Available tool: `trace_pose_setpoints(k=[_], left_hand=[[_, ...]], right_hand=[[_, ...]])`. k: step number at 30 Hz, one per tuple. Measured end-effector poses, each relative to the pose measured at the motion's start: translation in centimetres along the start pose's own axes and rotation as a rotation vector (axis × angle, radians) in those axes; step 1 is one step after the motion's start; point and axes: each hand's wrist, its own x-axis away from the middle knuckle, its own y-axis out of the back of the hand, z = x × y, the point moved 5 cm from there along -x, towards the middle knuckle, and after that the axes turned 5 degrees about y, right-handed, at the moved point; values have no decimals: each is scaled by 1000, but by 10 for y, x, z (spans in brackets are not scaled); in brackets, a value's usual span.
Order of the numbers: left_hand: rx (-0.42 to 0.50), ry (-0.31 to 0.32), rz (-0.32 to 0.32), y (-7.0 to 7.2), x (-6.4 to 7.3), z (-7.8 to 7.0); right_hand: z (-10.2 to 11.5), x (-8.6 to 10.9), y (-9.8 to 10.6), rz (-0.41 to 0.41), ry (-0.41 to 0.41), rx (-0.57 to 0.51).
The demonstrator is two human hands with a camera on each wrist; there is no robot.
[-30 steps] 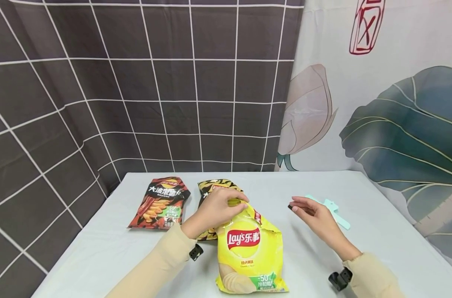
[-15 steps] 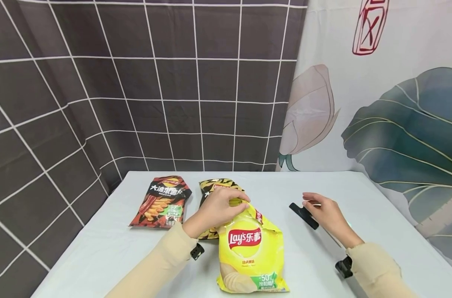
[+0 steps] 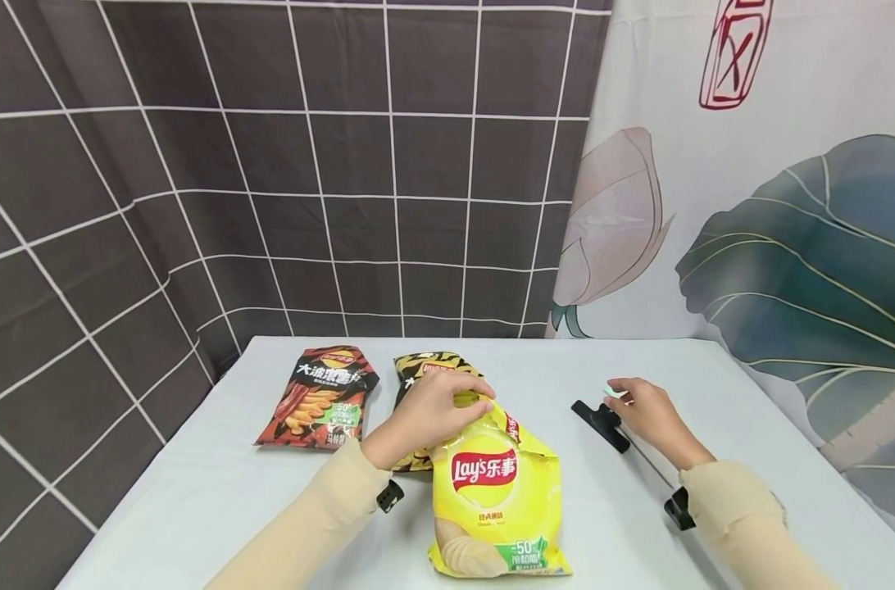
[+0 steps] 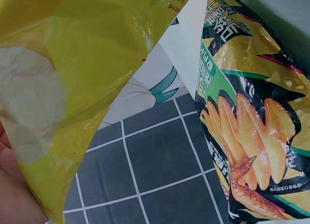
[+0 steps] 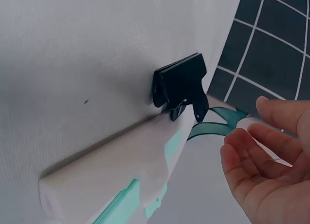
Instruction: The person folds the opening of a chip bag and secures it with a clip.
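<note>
My left hand (image 3: 436,414) pinches the top of a yellow Lay's potato chip bag (image 3: 495,512), which stands upright with its upper edge folded over. In the left wrist view, the bag (image 4: 97,54) fills the upper left, and part of the hand (image 4: 17,185) shows behind it. My right hand (image 3: 647,414) hovers at the right with loosely bent fingers and nothing between them. Just left of its fingertips sits a black clip (image 3: 601,426). The right wrist view shows that clip (image 5: 183,81) at the end of a pale block (image 5: 101,175), apart from the hand (image 5: 271,170). Mint-green clips (image 5: 118,204) lie on the block.
A black-and-gold chip bag (image 3: 425,363) lies behind the yellow one, partly hidden by the left hand. Farther left is a red-and-black chip bag (image 3: 320,401). The white table (image 3: 226,508) meets a dark grid-patterned cloth (image 3: 329,164) at the back.
My right hand has shifted right, off the black clip, which is now fully visible; the hand now covers most of the mint-green clip. My left hand and the yellow bag have stayed put.
</note>
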Motion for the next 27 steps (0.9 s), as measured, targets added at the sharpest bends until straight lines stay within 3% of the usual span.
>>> trace_pose_setpoints(k=[12, 27], left_hand=[[-8, 8, -4, 2, 1, 0], [1, 31, 5, 1, -1, 2]], right_hand=[[-6, -9, -10, 118, -44, 62], [-7, -15, -15, 151, -46, 92]])
